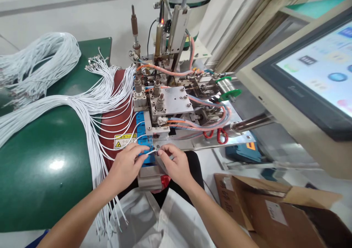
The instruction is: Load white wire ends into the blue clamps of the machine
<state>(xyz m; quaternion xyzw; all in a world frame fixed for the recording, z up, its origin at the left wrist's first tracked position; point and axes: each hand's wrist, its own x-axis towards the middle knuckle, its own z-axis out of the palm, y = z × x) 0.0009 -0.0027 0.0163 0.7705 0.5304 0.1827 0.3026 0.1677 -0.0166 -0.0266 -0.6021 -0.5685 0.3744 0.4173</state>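
Observation:
My left hand (128,164) pinches a thin white cable (151,152) near its end, over the front of the blue fixture (141,130). Close on its right, my right hand (174,163) has thumb and forefinger together at the cable's tip; the tip itself is too small to make out. Several white cables run from the blue fixture leftwards across the dark red plate (111,130) into a big bundle (85,112). A yellow warning label (125,141) lies beside my left hand.
The metal machine (176,101) stands just beyond my hands, with a solder-like wire spool (227,88) and hoses. A screen (321,68) juts in at right. Another cable bundle (55,57) rests on the green table (41,174). Cardboard boxes (275,211) sit lower right.

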